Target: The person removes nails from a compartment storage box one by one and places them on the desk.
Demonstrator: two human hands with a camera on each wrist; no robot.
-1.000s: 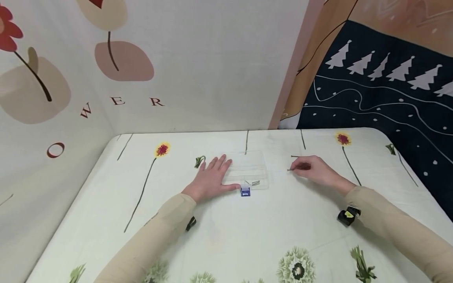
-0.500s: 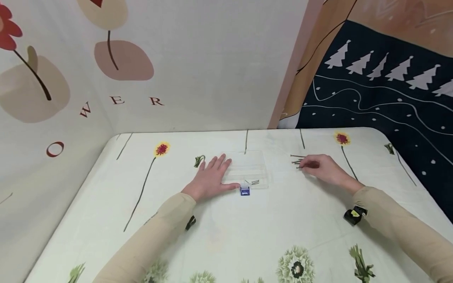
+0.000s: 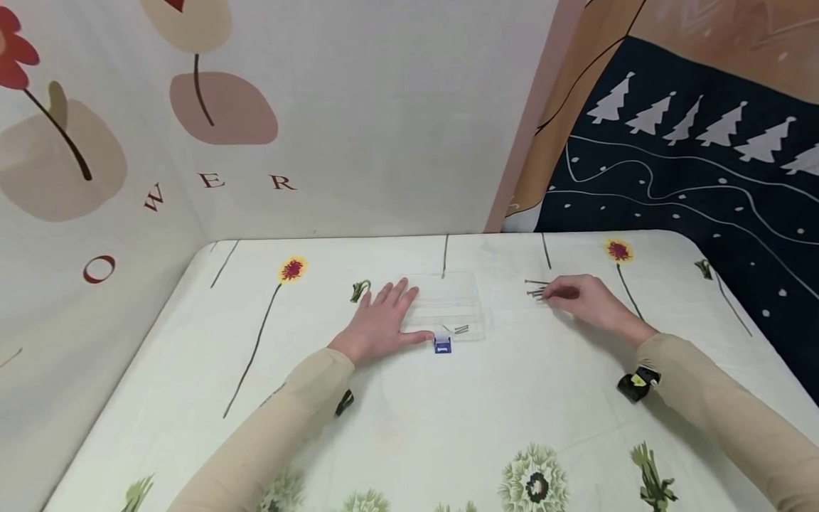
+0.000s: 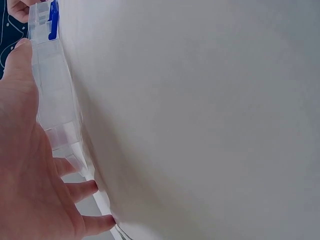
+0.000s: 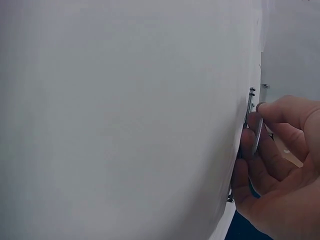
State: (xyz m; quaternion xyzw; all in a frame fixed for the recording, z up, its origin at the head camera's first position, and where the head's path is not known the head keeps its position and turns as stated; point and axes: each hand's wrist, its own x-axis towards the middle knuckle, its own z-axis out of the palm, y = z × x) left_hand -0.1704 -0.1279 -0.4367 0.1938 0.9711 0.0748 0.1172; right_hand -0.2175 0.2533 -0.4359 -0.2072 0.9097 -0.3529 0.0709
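The right hand (image 3: 579,297) covers part of the nails (image 3: 536,289), so their count is not clear. The clear box (image 3: 448,307) has contents too small to identify.

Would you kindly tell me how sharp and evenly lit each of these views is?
Head view: even, soft light, faint shadows, wide-angle bending at the edges. Left wrist view: the clear box beside the left hand is sharp, the cloth blank. Right wrist view: the nails at the right hand slightly soft.
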